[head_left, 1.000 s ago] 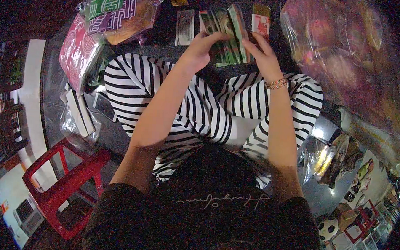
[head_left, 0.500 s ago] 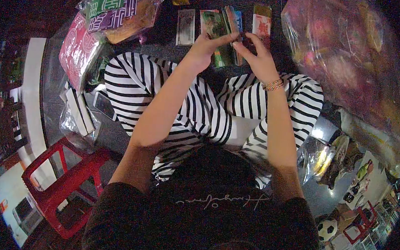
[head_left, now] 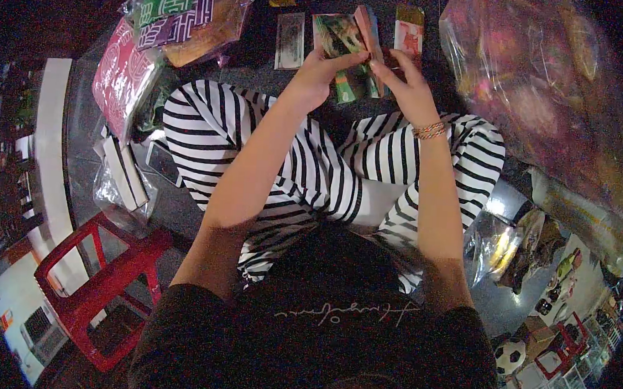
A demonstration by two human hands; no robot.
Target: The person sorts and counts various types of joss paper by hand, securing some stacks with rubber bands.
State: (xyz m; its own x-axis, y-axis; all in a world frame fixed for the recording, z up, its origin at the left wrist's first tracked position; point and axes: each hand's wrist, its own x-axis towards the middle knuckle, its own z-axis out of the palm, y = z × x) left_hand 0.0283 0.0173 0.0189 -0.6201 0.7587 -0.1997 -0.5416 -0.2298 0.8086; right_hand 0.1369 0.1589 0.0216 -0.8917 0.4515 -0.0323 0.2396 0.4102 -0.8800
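Observation:
Ahead of my crossed legs, a wad of colourful banknote-like paper (head_left: 339, 36) is fanned between my two hands, green notes on the left and a reddish-edged section standing up on the right. My left hand (head_left: 317, 74) grips its left side, the thumb stretched across to the middle. On the right side, my right hand (head_left: 409, 86) pinches the notes with thumb and fingers; some fingertips are hidden. A grey note stack (head_left: 289, 42) lies to the left of the wad. Beyond my right fingers is a red-and-white note stack (head_left: 409, 36) with a gold top.
Plastic-wrapped patterned packs (head_left: 173, 8) lie at upper left, and a large clear bag (head_left: 532, 87) of pinkish items at upper right. A phone (head_left: 163, 163) rests beside my left knee. A red stool (head_left: 106, 289) is at lower left, a football (head_left: 510, 356) at lower right.
The upright part of the wad has opened wider and leans differently, hiding the blue notes behind it. My right hand has shifted slightly right.

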